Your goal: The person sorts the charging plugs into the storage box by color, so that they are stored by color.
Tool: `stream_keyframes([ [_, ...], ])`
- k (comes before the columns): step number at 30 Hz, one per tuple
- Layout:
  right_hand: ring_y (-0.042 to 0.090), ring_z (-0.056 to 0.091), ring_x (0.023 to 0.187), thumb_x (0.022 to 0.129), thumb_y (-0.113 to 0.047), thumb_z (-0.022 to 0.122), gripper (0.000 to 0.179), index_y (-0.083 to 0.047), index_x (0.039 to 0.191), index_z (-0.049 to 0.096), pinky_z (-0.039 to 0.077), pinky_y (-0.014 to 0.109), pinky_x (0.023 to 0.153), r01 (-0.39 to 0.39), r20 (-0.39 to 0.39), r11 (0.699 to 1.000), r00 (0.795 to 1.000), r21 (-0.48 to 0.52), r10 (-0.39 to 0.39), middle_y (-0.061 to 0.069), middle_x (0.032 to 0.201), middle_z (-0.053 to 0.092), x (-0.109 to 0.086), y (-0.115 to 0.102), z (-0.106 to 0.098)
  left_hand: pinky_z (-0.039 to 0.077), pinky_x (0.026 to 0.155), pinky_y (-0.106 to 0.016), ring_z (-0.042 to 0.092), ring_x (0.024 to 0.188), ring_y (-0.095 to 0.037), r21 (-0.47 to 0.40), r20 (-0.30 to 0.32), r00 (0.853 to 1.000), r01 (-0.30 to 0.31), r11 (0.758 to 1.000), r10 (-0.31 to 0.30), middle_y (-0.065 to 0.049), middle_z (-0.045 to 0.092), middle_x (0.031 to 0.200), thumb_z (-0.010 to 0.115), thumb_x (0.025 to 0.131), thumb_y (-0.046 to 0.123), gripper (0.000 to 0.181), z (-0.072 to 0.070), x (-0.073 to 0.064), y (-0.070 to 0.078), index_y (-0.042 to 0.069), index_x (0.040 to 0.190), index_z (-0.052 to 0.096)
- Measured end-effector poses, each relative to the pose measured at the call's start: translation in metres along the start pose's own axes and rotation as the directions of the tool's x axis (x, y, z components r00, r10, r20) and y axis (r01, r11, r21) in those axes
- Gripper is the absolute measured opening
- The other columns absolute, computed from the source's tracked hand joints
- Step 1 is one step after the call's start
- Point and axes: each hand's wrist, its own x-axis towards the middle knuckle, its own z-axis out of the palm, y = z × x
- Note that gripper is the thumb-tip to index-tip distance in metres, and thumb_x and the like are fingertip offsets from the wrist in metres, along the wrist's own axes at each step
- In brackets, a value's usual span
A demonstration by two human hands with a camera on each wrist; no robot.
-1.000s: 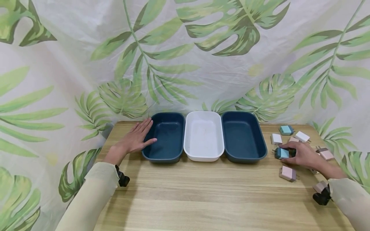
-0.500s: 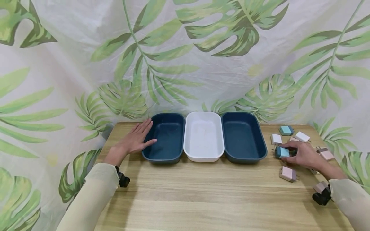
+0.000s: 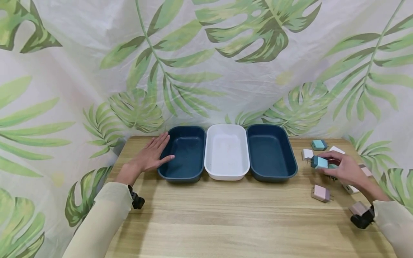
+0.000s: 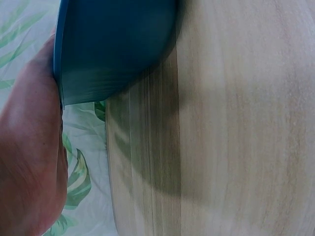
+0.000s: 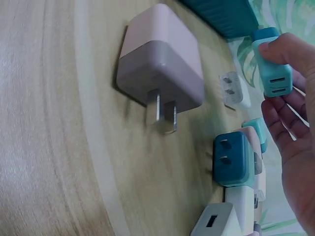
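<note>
My right hand (image 3: pixel 346 172) pinches a turquoise and dark blue charger plug (image 3: pixel 319 162) between thumb and fingers, prongs pointing left. In the right wrist view this charger (image 5: pixel 272 66) shows two slots on its near end and is raised off the wooden table. Below the hand lie another turquoise charger (image 5: pixel 231 160) and several white and pink ones. A pink and mauve charger (image 3: pixel 321 193) lies apart, nearer the front. With fingers straight and spread, my left hand (image 3: pixel 148 156) rests on the left rim of the left dark blue tray (image 3: pixel 182 178).
Beside that tray stand a white tray (image 3: pixel 227 154) and a second dark blue tray (image 3: pixel 272 154), side by side at the table's back edge. Behind them hangs a leaf-print cloth (image 3: pixel 193 71). A white charger (image 3: pixel 307 154) and a turquoise charger (image 3: pixel 318 144) lie at the back right.
My right hand has lifted the turquoise charger slightly up and to the right, uncovering another turquoise charger and a white one beneath. The left hand stays in place.
</note>
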Motion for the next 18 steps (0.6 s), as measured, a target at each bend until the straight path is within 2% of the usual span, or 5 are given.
stream_keyframes([
  [2,-0.013,0.058,0.098,0.08,0.012,0.084,0.045,0.012,0.123,0.069,0.049,0.004,0.085,0.001,-0.012,0.999,1.0,0.051,0.0,-0.021,0.11,0.065,0.001,-0.001,-0.001,0.01,0.129,-0.062,0.007,0.163,-0.04,-0.006,-0.006,1.0,-0.002,1.0,0.002,-0.018,0.004,0.178,0.045,0.107,0.064,0.095,0.0,0.0,-0.001,0.002,0.17,0.01],
  [5,-0.013,0.058,0.098,0.081,0.011,0.083,0.045,0.013,0.123,0.068,0.049,0.003,0.086,-0.007,-0.03,0.998,1.0,0.064,0.009,-0.027,0.11,0.063,0.002,-0.006,-0.002,0.01,0.129,-0.062,0.007,0.164,-0.04,0.006,0.0,1.0,0.006,1.0,-0.006,-0.018,0.004,0.178,0.045,0.108,0.063,0.094,-0.001,0.0,-0.001,0.001,0.17,0.01],
  [10,-0.01,0.059,0.096,0.086,0.003,0.084,0.04,0.009,0.122,0.068,0.049,0.003,0.085,-0.034,-0.055,0.997,0.998,0.071,0.038,-0.027,0.111,0.062,0.004,-0.02,-0.002,0.008,0.131,-0.058,0.004,0.164,-0.037,0.017,0.014,1.0,0.017,1.0,-0.017,-0.015,0.001,0.179,0.045,0.108,0.062,0.093,0.0,0.0,-0.002,0.004,0.17,0.007],
  [18,-0.006,0.062,0.086,0.088,-0.001,0.083,0.04,0.007,0.124,0.066,0.053,0.009,0.072,-0.051,-0.049,0.994,0.997,0.101,0.056,-0.022,0.108,0.063,0.01,-0.039,-0.003,0.008,0.13,-0.059,0.006,0.164,-0.038,-0.004,-0.002,1.0,-0.005,1.0,0.005,-0.017,0.003,0.178,0.042,0.108,0.065,0.094,0.0,-0.001,-0.001,0.004,0.17,0.009],
])
